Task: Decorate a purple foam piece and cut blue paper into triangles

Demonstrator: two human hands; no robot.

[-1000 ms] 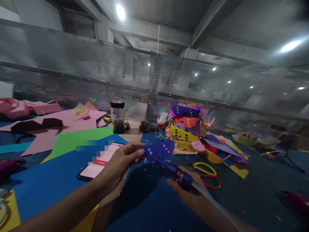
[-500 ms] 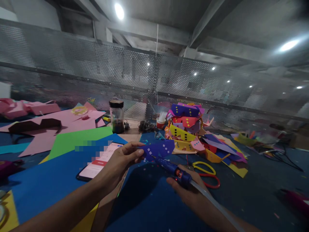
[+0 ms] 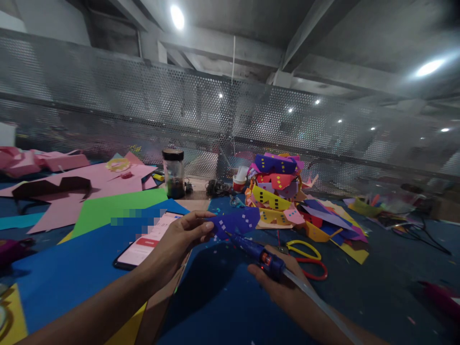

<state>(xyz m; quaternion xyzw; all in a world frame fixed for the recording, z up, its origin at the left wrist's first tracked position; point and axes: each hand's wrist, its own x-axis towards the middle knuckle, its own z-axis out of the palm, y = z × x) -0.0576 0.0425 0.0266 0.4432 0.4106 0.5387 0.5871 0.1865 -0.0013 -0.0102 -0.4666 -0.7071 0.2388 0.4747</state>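
My left hand pinches the left end of a purple paper piece dotted with small pale squares, holding it above the blue table. Below it, my right hand grips a blue glue gun with a clear glue stick trailing back along my wrist. The gun's nozzle touches the lower edge of the purple piece.
A phone lies on blue paper at my left. Yellow and red scissors lie right of the gun. A pile of coloured paper pieces stands behind, with a dark-lidded jar, green and pink sheets, and a perforated metal screen.
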